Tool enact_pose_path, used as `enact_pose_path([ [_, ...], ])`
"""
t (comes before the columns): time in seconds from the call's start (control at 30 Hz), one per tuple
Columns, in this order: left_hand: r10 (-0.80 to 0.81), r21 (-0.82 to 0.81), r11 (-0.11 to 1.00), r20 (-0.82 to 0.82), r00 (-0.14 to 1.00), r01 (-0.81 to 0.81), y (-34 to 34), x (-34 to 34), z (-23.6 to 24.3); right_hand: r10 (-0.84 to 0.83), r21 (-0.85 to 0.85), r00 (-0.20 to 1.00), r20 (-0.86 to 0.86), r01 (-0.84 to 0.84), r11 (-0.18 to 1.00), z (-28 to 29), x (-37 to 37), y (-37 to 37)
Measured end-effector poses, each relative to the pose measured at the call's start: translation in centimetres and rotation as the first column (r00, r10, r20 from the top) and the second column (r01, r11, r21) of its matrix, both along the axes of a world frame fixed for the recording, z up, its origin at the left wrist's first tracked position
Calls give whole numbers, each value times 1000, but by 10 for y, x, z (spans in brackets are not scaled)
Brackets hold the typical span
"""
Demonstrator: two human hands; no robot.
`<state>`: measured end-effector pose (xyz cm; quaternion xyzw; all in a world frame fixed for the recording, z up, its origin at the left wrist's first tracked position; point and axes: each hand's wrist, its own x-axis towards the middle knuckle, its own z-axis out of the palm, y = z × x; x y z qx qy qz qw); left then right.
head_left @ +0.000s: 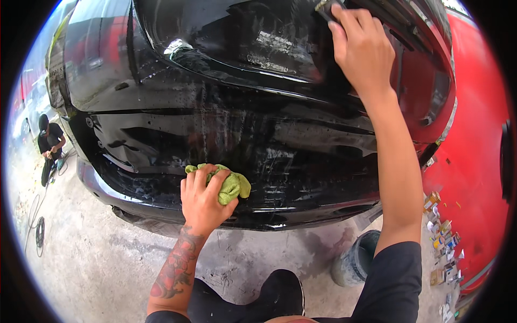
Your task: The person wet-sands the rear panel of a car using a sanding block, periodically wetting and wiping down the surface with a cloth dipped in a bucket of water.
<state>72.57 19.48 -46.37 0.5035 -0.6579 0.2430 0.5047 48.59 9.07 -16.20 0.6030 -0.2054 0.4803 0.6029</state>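
Observation:
Before me is a glossy black car body panel (301, 140), wet and streaked with pale residue. My left hand (204, 196) is closed around a bunched lime-green cloth (232, 187), pressing it against the lower part of the panel near the bumper edge. Reaching up and to the right, my right hand (366, 51) pinches a small dark flat piece with a pale edge (325, 7) at the top of the view. It looks like a sanding pad, though the fingers and the picture's rim hide part of it. That piece rests on or close to the upper panel.
A grey bucket (353, 264) stands on the concrete floor beside my right arm. Several cans and boxes (444, 237) line the foot of a red wall (476, 134) at right. Far left, another person (50, 140) crouches near a dark coiled hose or cable (40, 234).

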Motion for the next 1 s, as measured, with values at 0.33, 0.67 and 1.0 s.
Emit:
enact_pose_path([
  [0.33,0,17,1000,-1,1000,0,1,0,3,88,35,988,-123,-84,996,-14,-14,1],
  [0.67,13,18,1000,-17,1000,-12,-1,-2,2,148,171,959,-243,-107,979,-9,-24,11],
  [1.0,19,15,1000,1,1000,-19,-1,3,0,127,122,943,-308,-93,988,-1,4,14],
])
